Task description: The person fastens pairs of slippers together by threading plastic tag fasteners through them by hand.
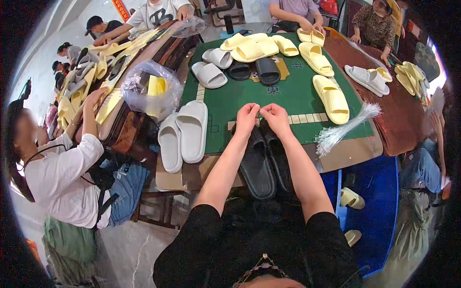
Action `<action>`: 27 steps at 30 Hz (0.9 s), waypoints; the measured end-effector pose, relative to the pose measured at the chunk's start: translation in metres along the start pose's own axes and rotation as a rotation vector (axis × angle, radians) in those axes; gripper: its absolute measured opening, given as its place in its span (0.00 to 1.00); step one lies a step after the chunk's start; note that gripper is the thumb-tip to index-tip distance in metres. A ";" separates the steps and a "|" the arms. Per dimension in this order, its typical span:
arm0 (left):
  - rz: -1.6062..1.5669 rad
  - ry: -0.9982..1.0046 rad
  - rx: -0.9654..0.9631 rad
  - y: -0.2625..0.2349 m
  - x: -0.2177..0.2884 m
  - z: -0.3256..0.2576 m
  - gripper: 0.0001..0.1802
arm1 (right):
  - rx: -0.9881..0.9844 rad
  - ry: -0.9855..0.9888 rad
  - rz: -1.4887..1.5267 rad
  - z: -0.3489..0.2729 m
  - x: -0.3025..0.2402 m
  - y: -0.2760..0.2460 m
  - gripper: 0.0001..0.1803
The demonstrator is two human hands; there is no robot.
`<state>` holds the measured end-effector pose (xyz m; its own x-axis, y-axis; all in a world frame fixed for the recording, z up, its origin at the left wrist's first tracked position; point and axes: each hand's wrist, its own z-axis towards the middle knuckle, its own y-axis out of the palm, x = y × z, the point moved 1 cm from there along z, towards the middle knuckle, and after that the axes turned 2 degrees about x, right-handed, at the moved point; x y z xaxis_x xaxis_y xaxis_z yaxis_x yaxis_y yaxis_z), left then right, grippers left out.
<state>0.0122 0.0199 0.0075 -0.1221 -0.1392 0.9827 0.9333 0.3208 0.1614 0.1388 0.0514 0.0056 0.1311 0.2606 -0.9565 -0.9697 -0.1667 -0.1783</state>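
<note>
My left hand (247, 118) and my right hand (276, 117) meet above the table's near edge, fingers pinched and fingertips almost touching. Something tiny and pale may be between them, too small to make out. Just below hangs a pair of black slide slippers (258, 169), toes toward me, close under my wrists; my hands and forearms hide part of it. Left of my arms lies a pair of light grey slippers (192, 132). To the right rest a yellow slipper (331, 99) and a bundle of thin clear plastic strips (346, 128).
The green-topped table (225, 137) carries several yellow, grey and black slippers toward its far side. A clear plastic bag (137, 93) stands at left. A blue bin (374, 206) with slippers is below right. Several people work around, one seated close at left (65, 177).
</note>
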 end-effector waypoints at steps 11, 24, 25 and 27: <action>-0.036 -0.023 -0.139 -0.007 0.003 -0.002 0.10 | 0.062 0.000 0.281 -0.004 0.000 0.002 0.12; -0.155 -0.030 0.007 -0.003 0.004 0.001 0.08 | 0.097 0.021 0.086 0.000 0.003 -0.005 0.12; -0.157 -0.019 -0.002 -0.002 0.005 0.000 0.09 | 0.089 0.026 0.089 0.000 0.002 -0.005 0.12; -0.143 -0.025 -0.002 -0.002 0.005 -0.001 0.08 | 0.080 0.021 0.069 -0.003 -0.005 -0.005 0.13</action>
<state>0.0102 0.0177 0.0123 -0.2626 -0.1597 0.9516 0.9062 0.2978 0.3001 0.1439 0.0486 0.0102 0.0669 0.2314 -0.9706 -0.9898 -0.1069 -0.0937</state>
